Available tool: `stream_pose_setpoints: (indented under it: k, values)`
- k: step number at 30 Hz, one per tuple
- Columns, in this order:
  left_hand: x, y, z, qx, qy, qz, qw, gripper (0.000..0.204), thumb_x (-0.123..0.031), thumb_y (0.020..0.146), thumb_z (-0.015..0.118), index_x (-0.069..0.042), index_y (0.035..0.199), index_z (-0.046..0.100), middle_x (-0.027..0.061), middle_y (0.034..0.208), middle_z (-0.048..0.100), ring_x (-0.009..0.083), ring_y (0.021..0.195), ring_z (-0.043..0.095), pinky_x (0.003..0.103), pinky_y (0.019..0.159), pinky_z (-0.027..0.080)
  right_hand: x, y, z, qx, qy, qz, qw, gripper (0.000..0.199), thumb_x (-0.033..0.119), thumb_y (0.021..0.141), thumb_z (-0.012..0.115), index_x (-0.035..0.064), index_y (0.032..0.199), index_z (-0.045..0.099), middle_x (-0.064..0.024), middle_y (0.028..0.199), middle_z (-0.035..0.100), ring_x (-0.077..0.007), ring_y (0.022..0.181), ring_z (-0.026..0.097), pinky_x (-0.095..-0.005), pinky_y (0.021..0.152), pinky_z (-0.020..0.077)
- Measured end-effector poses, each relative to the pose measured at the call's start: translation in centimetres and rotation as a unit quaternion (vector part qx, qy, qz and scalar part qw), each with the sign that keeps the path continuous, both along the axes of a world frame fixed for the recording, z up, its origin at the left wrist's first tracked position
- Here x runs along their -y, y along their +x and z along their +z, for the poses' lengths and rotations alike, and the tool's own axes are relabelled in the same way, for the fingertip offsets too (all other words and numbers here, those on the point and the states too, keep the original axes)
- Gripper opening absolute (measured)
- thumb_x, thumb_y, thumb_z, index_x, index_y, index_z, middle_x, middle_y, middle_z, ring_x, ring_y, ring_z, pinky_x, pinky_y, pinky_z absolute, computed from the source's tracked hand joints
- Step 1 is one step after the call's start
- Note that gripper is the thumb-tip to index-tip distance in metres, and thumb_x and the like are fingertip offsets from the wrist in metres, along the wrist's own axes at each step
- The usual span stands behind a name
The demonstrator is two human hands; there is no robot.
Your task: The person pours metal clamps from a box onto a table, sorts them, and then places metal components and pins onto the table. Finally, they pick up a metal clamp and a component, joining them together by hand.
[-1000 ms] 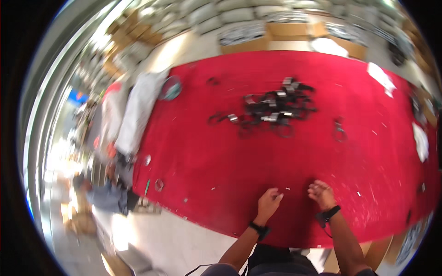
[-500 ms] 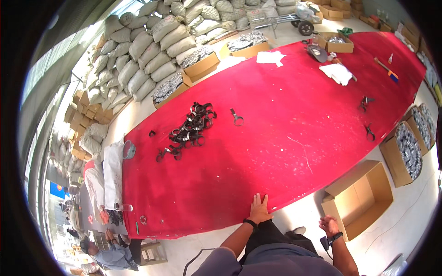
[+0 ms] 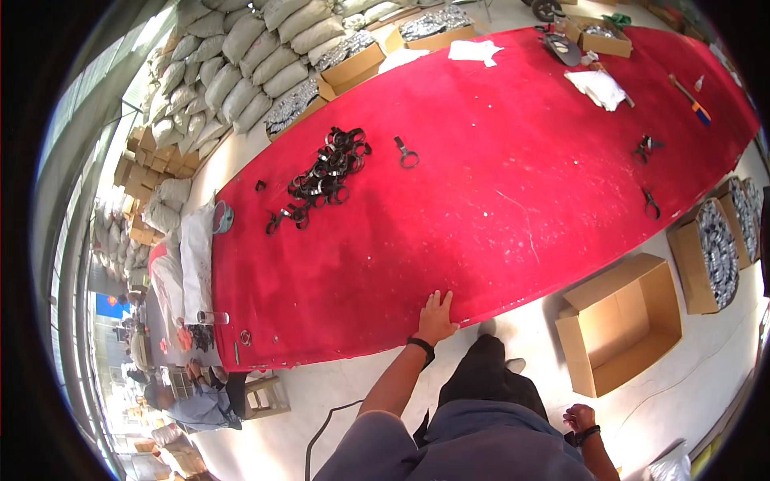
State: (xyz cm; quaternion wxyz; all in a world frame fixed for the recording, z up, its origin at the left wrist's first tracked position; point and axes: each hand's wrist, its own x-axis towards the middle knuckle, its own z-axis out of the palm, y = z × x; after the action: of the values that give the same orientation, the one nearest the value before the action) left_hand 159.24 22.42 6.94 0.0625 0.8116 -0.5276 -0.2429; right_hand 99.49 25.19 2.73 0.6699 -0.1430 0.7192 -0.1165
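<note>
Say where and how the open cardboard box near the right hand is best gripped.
The open cardboard box is probably best pinched by its left wall's rim, from above on the person's side: the opening faces up, leaving that thin edge exposed, with the right hand apart but nearby.

A heap of clamps [image 3: 327, 170] lies on the table [image 3: 385, 280], toward its left end; a single clamp [image 3: 403, 151] lies to the heap's right; the left hand [image 3: 435, 321] rests on the near edge; a carton [image 3: 576, 353] stands on the floor [image 3: 313, 397], between the table and the right hand [image 3: 581, 418]; sacks [image 3: 285, 78] are stacked behind the table's left part.
</note>
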Motion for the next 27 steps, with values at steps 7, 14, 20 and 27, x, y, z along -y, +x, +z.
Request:
stream_pose_setpoints:
  k: [7, 14, 20, 27]
  values:
    - [17.9, 8.4, 2.9, 0.110, -0.204, -0.067, 0.970, 0.083, -0.028, 0.080, 0.080, 0.002, 0.148, 0.043, 0.0292, 0.149, 0.046, 0.0459, 0.140, 0.043, 0.053, 0.114, 0.039, 5.0, 1.6, 1.7, -0.032, -0.078, 0.045, 0.995, 0.021, 0.007, 0.094, 0.062, -0.0027, 0.113, 0.061, -0.0179, 0.090, 0.070, -0.0278, 0.074, 0.073, -0.0378, 0.060, 0.0611]
    - [35.9, 21.7, 0.2, 0.058, -0.197, -0.027, 0.978, 0.076, -0.014, 0.085, 0.074, 0.001, 0.151, 0.041, 0.0253, 0.151, 0.048, 0.0390, 0.142, 0.044, 0.043, 0.119, 0.036, 6.0, 2.7, 5.7, -0.152, 0.005, 0.039, 0.988, 0.039, 0.003, 0.090, 0.069, -0.0090, 0.126, 0.058, -0.0190, 0.094, 0.073, -0.0266, 0.076, 0.075, -0.0364, 0.063, 0.0637]
    - [33.7, 42.8, -2.8, 0.049, -0.145, 0.137, 0.979, 0.075, -0.014, 0.084, 0.078, 0.006, 0.147, 0.042, 0.0236, 0.135, 0.060, 0.0342, 0.128, 0.057, 0.040, 0.110, 0.043, 5.3, 3.3, 5.5, -0.160, 0.049, 0.015, 0.986, 0.021, 0.002, 0.089, 0.065, -0.0089, 0.107, 0.066, -0.0131, 0.080, 0.071, -0.0197, 0.062, 0.071, -0.0323, 0.050, 0.0578]
    - [32.4, 31.3, -3.0, 0.061, -0.190, 0.054, 0.978, 0.062, -0.004, 0.086, 0.074, 0.007, 0.142, 0.049, 0.0249, 0.134, 0.058, 0.0367, 0.126, 0.058, 0.042, 0.112, 0.043, 3.1, 4.8, 8.6, -0.177, 0.008, -0.078, 0.981, 0.036, 0.007, 0.088, 0.067, -0.0085, 0.121, 0.062, -0.0153, 0.084, 0.072, -0.0214, 0.069, 0.073, -0.0333, 0.059, 0.0604]
